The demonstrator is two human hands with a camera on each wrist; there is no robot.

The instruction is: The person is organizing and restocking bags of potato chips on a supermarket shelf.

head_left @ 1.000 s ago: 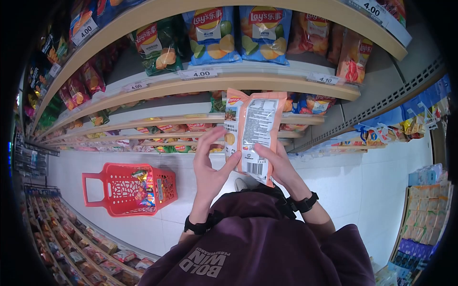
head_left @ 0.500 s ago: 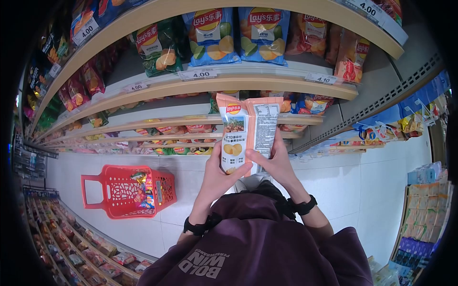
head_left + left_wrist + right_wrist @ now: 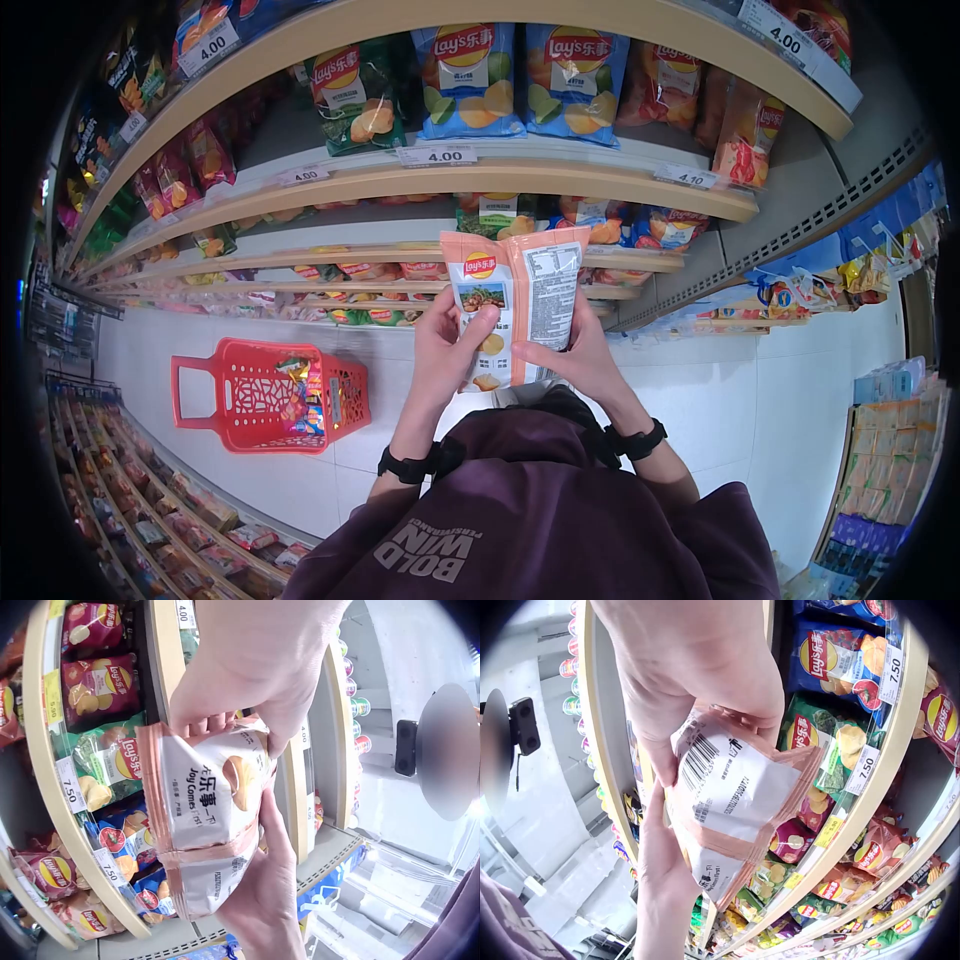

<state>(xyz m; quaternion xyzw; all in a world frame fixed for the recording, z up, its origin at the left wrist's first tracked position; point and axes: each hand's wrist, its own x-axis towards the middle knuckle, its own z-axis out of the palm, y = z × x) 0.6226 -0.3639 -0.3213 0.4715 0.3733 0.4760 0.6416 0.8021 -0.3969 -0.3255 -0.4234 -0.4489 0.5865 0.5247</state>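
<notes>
A pink-and-white bag of Lay's potato chips [image 3: 545, 290] is held upright between both hands before the chest, its printed back facing me in the head view. My left hand [image 3: 441, 348] grips the left edge, thumb laid over the white panel below the small photo. From the other side my right hand [image 3: 583, 352] holds the bag, thumb pressing near the centre seam. Most fingers of both hands are hidden behind it. In the left wrist view the bag's end [image 3: 206, 795] shows printed text; the right wrist view shows a barcode on the bag [image 3: 727, 787].
Shelves of chip bags with price tags rise in front; blue Lay's bags [image 3: 466, 85] stand on an upper one. A red shopping basket [image 3: 235, 425] with several colourful packets sits on the floor at left. Another shelf of packets [image 3: 180, 520] runs along the lower left.
The chip bag has turned so its white photo panel faces me more, and it has come lower. My left hand, loosely beside the bag earlier, now grips it with its thumb higher on the front.
</notes>
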